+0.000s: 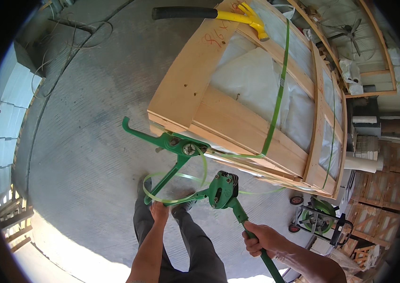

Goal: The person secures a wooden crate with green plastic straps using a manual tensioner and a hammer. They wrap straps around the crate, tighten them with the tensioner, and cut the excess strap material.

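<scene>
A green strapping sealer [223,189] is spread wide in front of me, its jaw head close to the crate's near side. My left hand [160,212] is closed round the end of its left handle, and my right hand [265,238] grips the other handle. Beside the crate's lower left corner, a green strap tensioner [188,148] sits on the strap, its lower handle reaching down next to my left hand. The green strap [277,104] runs over the wooden crate [233,113], and its loose tail [204,170] loops around the tensioner handle. White film-wrapped contents show between the crate's boards.
A yellow hammer [237,18] with a black grip lies on the crate top. At right stands a wheeled strap cart [320,219] with a green coil. White blocks [9,118] are stacked at left, near loose straps [70,42]. A fan [348,33] is at upper right.
</scene>
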Action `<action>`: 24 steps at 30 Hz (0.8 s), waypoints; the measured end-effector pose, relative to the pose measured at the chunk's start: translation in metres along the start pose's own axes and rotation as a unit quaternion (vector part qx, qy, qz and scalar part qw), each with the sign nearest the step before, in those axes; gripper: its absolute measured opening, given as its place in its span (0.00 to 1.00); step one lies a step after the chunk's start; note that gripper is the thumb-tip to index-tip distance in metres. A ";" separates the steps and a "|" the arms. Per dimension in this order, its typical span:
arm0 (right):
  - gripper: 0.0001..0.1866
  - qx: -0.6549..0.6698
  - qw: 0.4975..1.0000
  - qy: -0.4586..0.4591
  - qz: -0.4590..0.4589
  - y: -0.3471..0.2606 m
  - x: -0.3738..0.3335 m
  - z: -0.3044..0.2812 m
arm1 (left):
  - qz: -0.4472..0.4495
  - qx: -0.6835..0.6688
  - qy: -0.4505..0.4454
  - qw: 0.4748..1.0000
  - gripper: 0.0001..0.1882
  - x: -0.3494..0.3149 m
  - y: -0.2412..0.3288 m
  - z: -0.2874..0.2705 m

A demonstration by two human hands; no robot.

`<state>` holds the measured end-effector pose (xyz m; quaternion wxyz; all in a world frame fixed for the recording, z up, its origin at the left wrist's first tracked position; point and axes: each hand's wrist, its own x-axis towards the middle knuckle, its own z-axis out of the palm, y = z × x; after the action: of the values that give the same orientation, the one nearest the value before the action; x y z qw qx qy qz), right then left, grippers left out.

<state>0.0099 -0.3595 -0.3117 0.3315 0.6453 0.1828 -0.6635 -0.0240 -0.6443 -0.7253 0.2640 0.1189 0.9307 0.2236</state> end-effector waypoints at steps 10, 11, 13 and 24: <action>0.22 -0.016 0.998 0.047 0.033 -0.050 0.006 0.054 | 0.048 -0.019 -0.032 0.998 0.10 0.017 -0.040 0.046; 0.21 -0.017 0.998 0.047 0.036 -0.054 0.005 0.057 | 0.038 0.001 -0.083 0.996 0.08 0.018 -0.039 0.048; 0.21 -0.011 0.998 0.047 0.042 -0.060 0.004 0.061 | 0.074 -0.026 -0.011 0.997 0.09 0.019 -0.036 0.052; 0.21 0.013 0.994 0.080 0.075 -0.073 0.004 0.073 | 0.067 -0.070 -0.029 0.995 0.09 0.019 -0.018 0.045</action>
<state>-0.0933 -0.3572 -0.3220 0.3564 0.7126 0.1507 -0.5852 -0.0167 -0.6380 -0.7767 0.2834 0.1685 0.8945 0.3021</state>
